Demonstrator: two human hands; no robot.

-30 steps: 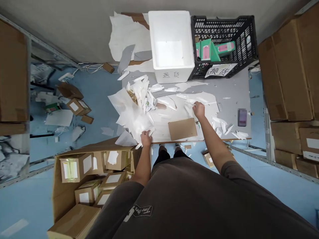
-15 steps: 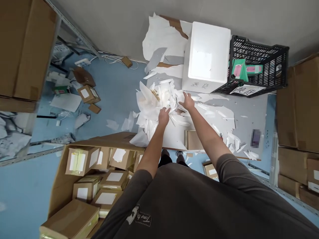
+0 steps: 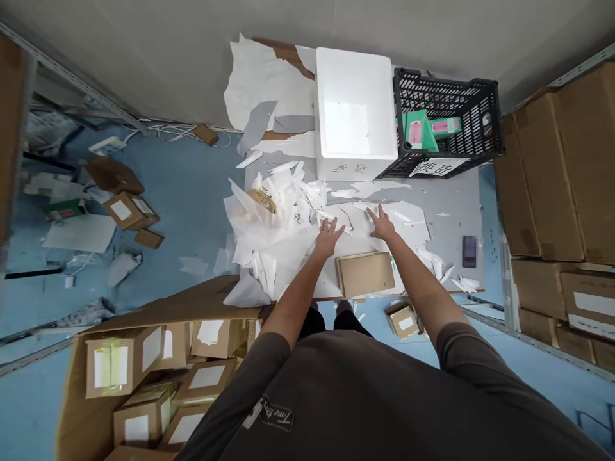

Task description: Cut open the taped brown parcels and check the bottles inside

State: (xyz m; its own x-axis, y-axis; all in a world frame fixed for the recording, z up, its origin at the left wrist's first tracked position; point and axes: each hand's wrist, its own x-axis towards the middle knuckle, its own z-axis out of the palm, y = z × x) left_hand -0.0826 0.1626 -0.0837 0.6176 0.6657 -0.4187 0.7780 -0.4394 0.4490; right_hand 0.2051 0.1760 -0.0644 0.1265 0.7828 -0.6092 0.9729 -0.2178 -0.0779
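Note:
My left hand is open, fingers spread, at the right edge of a heap of torn white paper scraps. A crumpled piece of brown tape lies in that heap. My right hand is also open, its fingers apart over flat white paper on the table. Between my forearms, near the front edge, sits a flat brown cardboard box. Whether either hand touches the scraps beneath it, I cannot tell.
A white foam box and a black crate holding green-and-pink boxes stand at the back. A large carton of small taped boxes is at front left. Stacked cartons line the right side. Cables and scattered boxes lie on the floor.
Both hands have moved relative to the paper heap, the right one away to its right side. The flat cardboard box shows more fully now. The whole view has shifted.

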